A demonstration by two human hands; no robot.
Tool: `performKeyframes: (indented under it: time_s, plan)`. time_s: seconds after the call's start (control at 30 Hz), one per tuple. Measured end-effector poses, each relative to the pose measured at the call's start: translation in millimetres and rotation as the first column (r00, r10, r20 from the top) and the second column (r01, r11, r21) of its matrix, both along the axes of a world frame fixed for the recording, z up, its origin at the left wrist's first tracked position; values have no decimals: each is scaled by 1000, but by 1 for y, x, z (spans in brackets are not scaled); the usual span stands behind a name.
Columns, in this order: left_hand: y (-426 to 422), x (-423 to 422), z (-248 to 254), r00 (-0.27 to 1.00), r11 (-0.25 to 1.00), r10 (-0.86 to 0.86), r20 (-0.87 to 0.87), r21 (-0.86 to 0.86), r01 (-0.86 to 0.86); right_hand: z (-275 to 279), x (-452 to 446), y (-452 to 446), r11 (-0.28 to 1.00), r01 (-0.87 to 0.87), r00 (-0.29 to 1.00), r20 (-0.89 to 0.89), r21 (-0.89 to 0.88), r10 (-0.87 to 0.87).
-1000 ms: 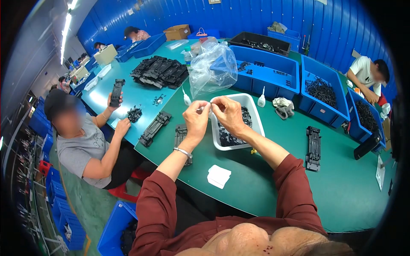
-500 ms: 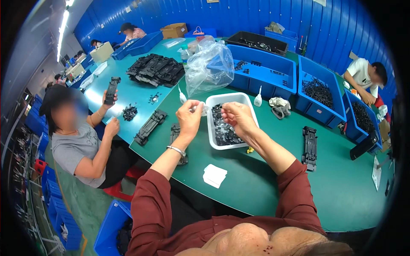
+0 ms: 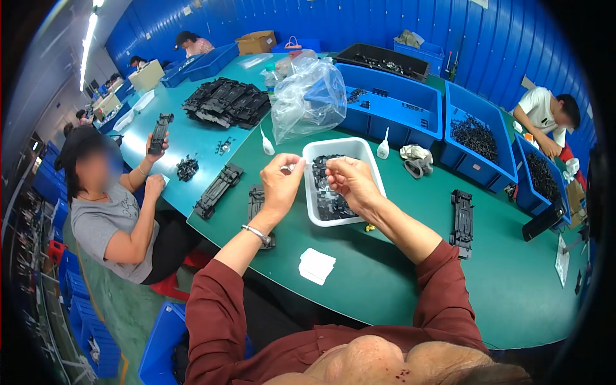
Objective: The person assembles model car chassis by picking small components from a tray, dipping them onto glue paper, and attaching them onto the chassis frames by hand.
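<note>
My left hand [image 3: 280,184] is pinched, with something small and pale between its fingers, at the left rim of the white basin [image 3: 351,142]. My right hand [image 3: 353,182] is closed, fingertips together, above the small black parts [image 3: 331,203] in that basin; whatever it holds is too small to name. Below my left hand lies a black chassis piece [image 3: 256,200], partly hidden by my wrist. Another chassis [image 3: 219,190] rests further left. White dropper bottles stand behind, one on the left [image 3: 266,144] and one on the right [image 3: 384,147]. White paper pieces [image 3: 316,265] lie in front.
A co-worker [image 3: 115,212] at the left holds a chassis [image 3: 160,133]; another person [image 3: 545,119] works at the right. Blue bins [image 3: 398,131] of parts, a clear plastic bag [image 3: 308,106], a chassis pile [image 3: 226,102], a grey cloth [image 3: 417,160] and a single chassis [image 3: 462,223] surround the basin.
My hands were together over the basin's rim and have moved apart, the right one over the parts, the left one to the left. The whole view has shifted slightly.
</note>
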State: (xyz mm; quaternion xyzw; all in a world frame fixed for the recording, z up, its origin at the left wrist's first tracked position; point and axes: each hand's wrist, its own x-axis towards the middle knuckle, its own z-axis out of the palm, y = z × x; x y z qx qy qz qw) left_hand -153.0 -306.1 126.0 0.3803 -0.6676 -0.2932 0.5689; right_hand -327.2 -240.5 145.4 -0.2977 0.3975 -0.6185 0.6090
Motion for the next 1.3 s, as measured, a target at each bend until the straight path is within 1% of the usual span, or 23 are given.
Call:
performKeyframes:
  time_s: [0.07,0.13,0.2,0.27,0.3,0.37,0.5,0.57,0.6,0.67,0.7,0.73,0.77,0.8,0.87,0.9,0.97,1.07,1.1,1.17,1.2,1.27,1.3]
  plan:
    - [-1,-2,-4,999,996,-41,4,-78,41,-2,4,-8,998,35,997,-62,-47,-38]
    - [5,-2,2,999,996,-31,29,-83,33,-9,6,-19,997,35,996,-85,-70,-41]
    - [7,-2,4,996,989,-13,84,-143,25,-13,7,-26,995,34,993,-110,-93,-44]
    - [8,-2,5,995,986,-10,97,-163,26,-16,9,-30,990,21,981,-188,-143,-48]
    - [9,-1,6,994,983,-8,113,-184,29,-17,10,-31,990,17,981,-190,-142,-45]
    - [10,-1,7,991,977,2,134,-211,27,-21,11,-33,968,8,961,-265,-250,-76]
    - [7,-1,6,983,953,38,181,-303,20,-22,16,-34,954,4,943,-317,-301,-103]
    - [5,0,4,982,951,41,182,-308,17,-29,16,-39,942,10,899,-410,-337,-156]
    - [4,0,2,982,949,44,183,-314,16,-30,17,-39,942,8,899,-410,-337,-155]
    - [3,1,0,979,943,63,193,-332,5,-30,19,-39,901,32,795,-535,-432,-285]
    - [2,1,0,976,936,79,205,-351,-2,-25,19,-38,900,31,795,-535,-435,-286]
    - [1,2,-1,976,937,79,205,-350,-2,-21,20,-34,901,21,758,-581,-434,-297]
    - [0,3,-1,970,920,87,227,-392,9,-18,20,-31,902,10,718,-624,-432,-307]
    - [-1,4,-1,964,901,96,249,-432,22,-17,20,-30,903,10,718,-625,-430,-306]
    - [-1,5,0,954,891,106,282,-452,34,-16,19,-31,871,5,607,-690,-492,-394]
    - [-1,6,1,942,879,118,314,-474,48,-14,19,-30,871,4,607,-691,-491,-392]
    - [2,7,3,930,877,115,349,-475,70,-11,18,-27,876,-25,541,-743,-482,-394]
    - [3,8,7,901,861,127,415,-497,107,-10,15,-27,883,-70,478,-792,-465,-379]
    - [3,9,7,884,848,143,445,-515,123,-8,14,-26,883,-71,478,-793,-463,-378]
    - [1,9,7,883,853,148,444,-510,113,0,11,-23,940,-101,507,-830,-326,-233]
    - [-1,9,7,883,857,154,444,-505,104,-4,8,-25,940,-102,506,-830,-325,-233]
    - [-8,10,4,888,871,153,433,-483,86,-17,0,-31,962,-111,803,-593,-249,-61]
    - [-13,10,2,894,885,151,422,-460,68,-11,-4,-28,965,-126,886,-464,-229,5]
